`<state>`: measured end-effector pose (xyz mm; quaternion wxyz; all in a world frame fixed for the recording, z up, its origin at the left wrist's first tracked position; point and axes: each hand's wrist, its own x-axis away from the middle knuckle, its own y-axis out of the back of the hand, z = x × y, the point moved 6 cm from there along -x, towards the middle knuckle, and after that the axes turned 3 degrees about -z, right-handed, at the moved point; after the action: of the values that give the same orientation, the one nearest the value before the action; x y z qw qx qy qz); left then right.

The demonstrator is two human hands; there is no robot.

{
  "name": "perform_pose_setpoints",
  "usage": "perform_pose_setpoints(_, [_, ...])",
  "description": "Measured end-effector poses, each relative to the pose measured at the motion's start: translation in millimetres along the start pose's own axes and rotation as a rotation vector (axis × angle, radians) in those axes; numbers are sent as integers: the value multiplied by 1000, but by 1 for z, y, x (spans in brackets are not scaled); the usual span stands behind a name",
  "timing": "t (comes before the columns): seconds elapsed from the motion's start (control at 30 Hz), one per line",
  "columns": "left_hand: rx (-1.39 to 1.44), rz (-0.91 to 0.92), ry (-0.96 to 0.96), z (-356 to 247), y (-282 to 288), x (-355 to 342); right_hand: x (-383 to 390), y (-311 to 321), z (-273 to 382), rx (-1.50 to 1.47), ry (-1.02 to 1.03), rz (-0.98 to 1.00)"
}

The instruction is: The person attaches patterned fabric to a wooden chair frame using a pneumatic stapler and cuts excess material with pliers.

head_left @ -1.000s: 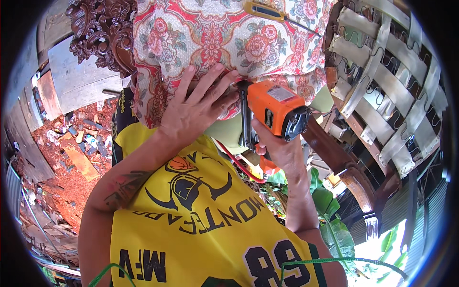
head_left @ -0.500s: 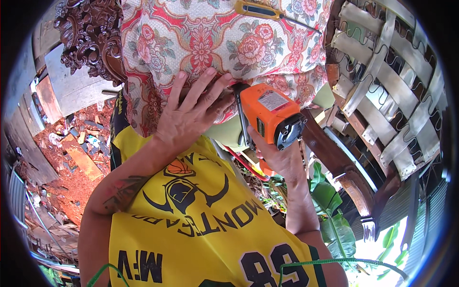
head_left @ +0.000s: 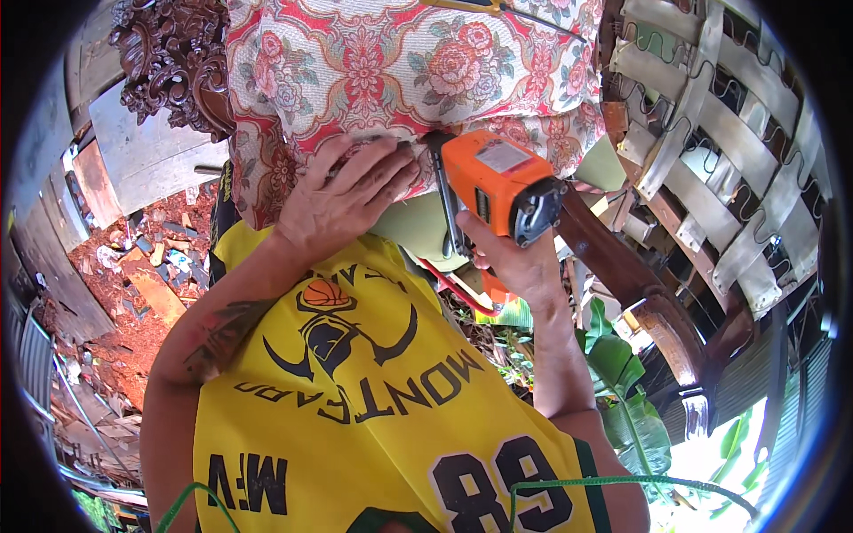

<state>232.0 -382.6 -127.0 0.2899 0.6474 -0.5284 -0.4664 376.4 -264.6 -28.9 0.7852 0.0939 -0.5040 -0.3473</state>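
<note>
I see a shiny dark brown carved wood piece [head_left: 173, 67] far on the left. Next to it, the left hand [head_left: 346, 186] lies with its back up, its arm bent and its fingers pointing up and to the right. It is on the front edge of a cream and red flowery cloth cover [head_left: 382, 75]. The thumb is hidden, so I cannot tell if that grip is pinching the cloth.

Half a second ago these fingers were straighter and more spread. Now I see them bent more and pulled back toward the cloth's edge. The tool's nose has kept its place there.

The orange and black plastic power tool [head_left: 493, 182] is just right of the left fingertips, nose at the cloth's edge. Its handle sits inside the right hand [head_left: 515, 262], and that grip is wrapped tight around it. My view cuts off part of a yellow-handled screwdriver [head_left: 484, 8] on the cloth above.
</note>
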Motion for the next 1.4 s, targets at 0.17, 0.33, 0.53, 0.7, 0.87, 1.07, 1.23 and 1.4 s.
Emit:
perform_pose_setpoints(0.17, [93, 32, -124, -5, 10, -6, 34, 9, -18, -153, -363, -82])
perform_pose_setpoints(0.33, [45, 21, -92, -12, 13, -10, 36, 11, -27, -108, -81, -112])
perform_pose_setpoints(0.53, [58, 56, -141, -14, 9, -8, 25, 0, -31, -114, 1, -73])
perform_pose_setpoints(0.7, [115, 5, -161, -11, 8, -4, 21, -4, -25, -150, -33, -52])
perform_pose_setpoints(0.87, [159, -12, -156, -10, 9, -3, 14, -7, -18, -136, -118, -29])
perform_pose_setpoints(1.07, [190, -18, -144, -10, 7, -2, 9, -8, -12, -98, -91, -16])
perform_pose_setpoints(1.23, [209, -50, -147, -11, 4, 1, 9, -9, -2, -58, -148, -25])
perform_pose_setpoints(1.4, [236, -60, -140, -9, 5, 0, 7, -10, 1, -17, -142, 6])
